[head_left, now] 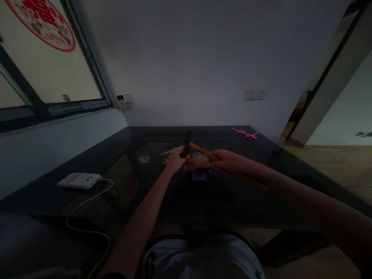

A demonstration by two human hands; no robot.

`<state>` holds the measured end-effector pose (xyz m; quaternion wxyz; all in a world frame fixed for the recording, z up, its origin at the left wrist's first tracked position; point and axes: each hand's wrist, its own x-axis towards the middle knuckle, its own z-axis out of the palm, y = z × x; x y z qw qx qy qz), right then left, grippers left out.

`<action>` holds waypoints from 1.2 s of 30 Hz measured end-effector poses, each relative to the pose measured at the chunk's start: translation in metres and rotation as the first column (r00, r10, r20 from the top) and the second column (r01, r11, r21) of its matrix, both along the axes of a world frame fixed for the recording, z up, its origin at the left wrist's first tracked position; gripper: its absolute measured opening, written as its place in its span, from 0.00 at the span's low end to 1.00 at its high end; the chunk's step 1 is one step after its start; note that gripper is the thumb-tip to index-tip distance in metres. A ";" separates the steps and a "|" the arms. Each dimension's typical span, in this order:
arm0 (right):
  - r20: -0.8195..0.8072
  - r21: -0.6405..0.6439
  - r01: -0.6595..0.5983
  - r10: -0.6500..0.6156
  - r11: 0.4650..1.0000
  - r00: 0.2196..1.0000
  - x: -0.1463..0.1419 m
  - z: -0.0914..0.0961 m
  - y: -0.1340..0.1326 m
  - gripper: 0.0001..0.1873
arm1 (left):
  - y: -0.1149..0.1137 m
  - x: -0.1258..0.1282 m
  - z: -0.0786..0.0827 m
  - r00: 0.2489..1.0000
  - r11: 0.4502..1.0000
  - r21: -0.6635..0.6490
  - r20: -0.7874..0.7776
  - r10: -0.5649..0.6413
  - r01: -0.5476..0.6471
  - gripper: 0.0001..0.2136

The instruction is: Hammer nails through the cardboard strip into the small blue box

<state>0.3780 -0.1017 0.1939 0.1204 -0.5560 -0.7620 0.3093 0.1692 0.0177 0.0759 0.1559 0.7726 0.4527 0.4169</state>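
Observation:
Both my hands meet over a dark glass table in dim light. My left hand is closed round a dark upright handle, some tool I cannot name. My right hand is closed on a long thin wooden stick that slants up to the left. Between the hands sits a brownish lump on top of a blue container with a white label. What the lump is stays unclear.
A white power bank with a white cable lies at the table's left. A pink ribbon-like thing lies at the far right corner. Pale scraps lie beyond my left hand. Wall sockets and a window line the walls.

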 end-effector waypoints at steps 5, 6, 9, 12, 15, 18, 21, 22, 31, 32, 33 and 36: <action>-0.016 0.029 0.015 -0.014 0.999 1.000 0.001 0.004 -0.002 0.02 | -0.002 0.000 0.001 1.000 1.000 -0.023 0.019 -0.011 0.012 0.02; -0.022 0.031 0.022 -0.021 0.999 1.000 0.001 0.007 -0.003 0.02 | -0.002 0.001 0.001 1.000 1.000 -0.022 0.022 -0.014 0.015 0.03; -0.026 0.044 0.051 -0.050 0.998 0.998 0.002 0.012 -0.007 0.02 | -0.002 0.001 0.000 1.000 1.000 -0.015 0.023 -0.013 0.013 0.03; -0.037 0.045 0.065 -0.064 0.997 0.997 0.004 0.012 -0.008 0.01 | -0.001 0.001 -0.001 1.000 1.000 -0.013 0.025 -0.017 0.017 0.03; -0.075 0.031 0.071 -0.069 0.997 0.995 0.010 0.007 -0.008 0.03 | -0.001 0.000 -0.001 0.998 0.999 -0.015 0.036 -0.049 0.050 0.03; -0.145 0.018 0.097 -0.093 0.995 0.985 0.020 -0.001 -0.010 0.06 | -0.004 -0.001 0.001 0.996 0.997 -0.002 0.034 -0.080 0.080 0.04; -0.257 0.005 0.120 -0.114 0.993 0.960 0.030 -0.011 -0.014 0.09 | -0.007 -0.001 0.004 0.994 0.995 0.012 0.045 -0.101 0.100 0.07; -0.294 0.003 0.129 -0.123 0.992 0.948 0.034 -0.015 -0.015 0.10 | -0.009 -0.002 0.006 0.995 0.996 0.015 0.043 -0.094 0.093 0.07; -0.462 -0.049 0.290 -0.279 0.956 0.842 0.053 -0.033 -0.035 0.18 | -0.011 -0.004 0.017 0.995 0.998 0.058 0.093 -0.031 0.026 0.08; -0.472 -0.054 0.297 -0.287 0.953 0.834 0.055 -0.035 -0.038 0.19 | -0.013 -0.005 0.019 0.995 0.996 0.089 0.102 -0.011 0.002 0.08; -0.483 -0.058 0.303 -0.292 0.951 0.825 0.058 -0.037 -0.040 0.20 | -0.017 -0.005 0.022 0.994 0.990 0.135 0.110 0.013 -0.028 0.08; -0.515 -0.079 0.318 -0.312 0.945 0.798 0.067 -0.046 -0.049 0.22 | -0.041 -0.001 0.032 0.995 0.952 0.298 0.091 0.044 -0.069 0.08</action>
